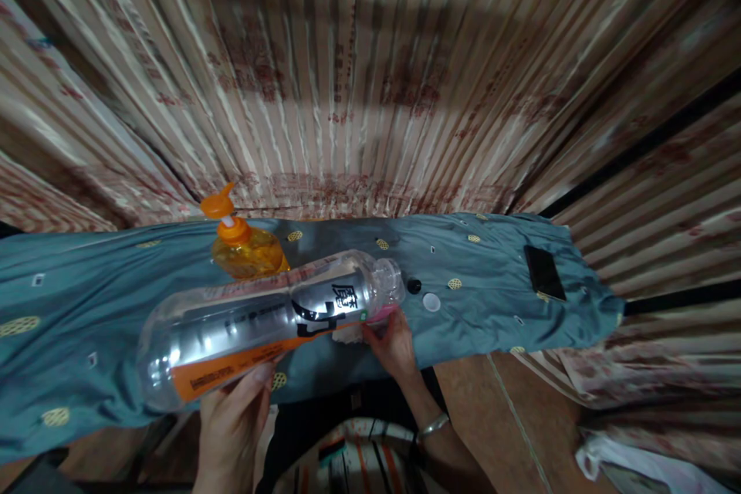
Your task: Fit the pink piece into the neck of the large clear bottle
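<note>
A large clear plastic bottle with a silver, black and orange label is tilted nearly level, its mouth toward the right. My left hand is closed around its lower side, near the base. Below the bottle's neck, my right hand pinches a pink, partly clear thing, mostly hidden by the bottle and fingers. Whether it touches the mouth I cannot tell. Just right of the mouth lie a small black cap and a white round cap. Behind the bottle stands an orange pump bottle of yellow liquid.
A blue-green cloth with pineapple prints covers the narrow table. Toward its right end lies a black phone. Pleated floral curtains hang behind and on both sides. Tiled floor shows at the lower right.
</note>
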The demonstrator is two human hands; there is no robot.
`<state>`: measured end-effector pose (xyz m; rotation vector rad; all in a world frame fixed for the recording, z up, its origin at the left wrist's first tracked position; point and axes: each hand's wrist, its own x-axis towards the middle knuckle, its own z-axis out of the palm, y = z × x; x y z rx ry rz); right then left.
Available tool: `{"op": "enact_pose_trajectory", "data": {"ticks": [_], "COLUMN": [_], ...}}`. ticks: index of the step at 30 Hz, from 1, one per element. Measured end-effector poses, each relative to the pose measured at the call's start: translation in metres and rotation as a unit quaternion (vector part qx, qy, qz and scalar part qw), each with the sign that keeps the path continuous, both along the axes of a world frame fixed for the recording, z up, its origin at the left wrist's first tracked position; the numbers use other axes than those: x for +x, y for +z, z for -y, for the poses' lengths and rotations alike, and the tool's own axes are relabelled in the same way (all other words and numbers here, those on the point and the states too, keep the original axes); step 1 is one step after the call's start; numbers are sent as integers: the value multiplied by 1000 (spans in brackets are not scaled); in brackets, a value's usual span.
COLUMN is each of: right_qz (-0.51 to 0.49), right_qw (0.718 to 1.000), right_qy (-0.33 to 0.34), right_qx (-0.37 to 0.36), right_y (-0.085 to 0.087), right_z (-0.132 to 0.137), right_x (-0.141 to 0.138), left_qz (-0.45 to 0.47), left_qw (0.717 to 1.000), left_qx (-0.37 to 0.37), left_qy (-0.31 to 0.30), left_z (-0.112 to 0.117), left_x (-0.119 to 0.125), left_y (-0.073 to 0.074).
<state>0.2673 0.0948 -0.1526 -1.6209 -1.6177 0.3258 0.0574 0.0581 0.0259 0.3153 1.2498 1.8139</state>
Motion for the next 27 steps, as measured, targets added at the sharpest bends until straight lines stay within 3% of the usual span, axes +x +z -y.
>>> {"op": "enact_pose_trajectory", "data": {"ticks": [22,27], "right_qz": [-14,-6], "right_qw": [1000,1000], "right_qy": [-14,-19], "right_qx": [-15,-7], "right_y": [-6,-7], "right_z": [1,1], "right_x": [-2,-3], "left_qz": [0,5], "left_qw": [1000,1000], "left_qx": [-14,-1], "left_qy": [-10,-26], "left_z": [3,4], "left_x": [-1,-5], "left_y": [-2,-8]}}
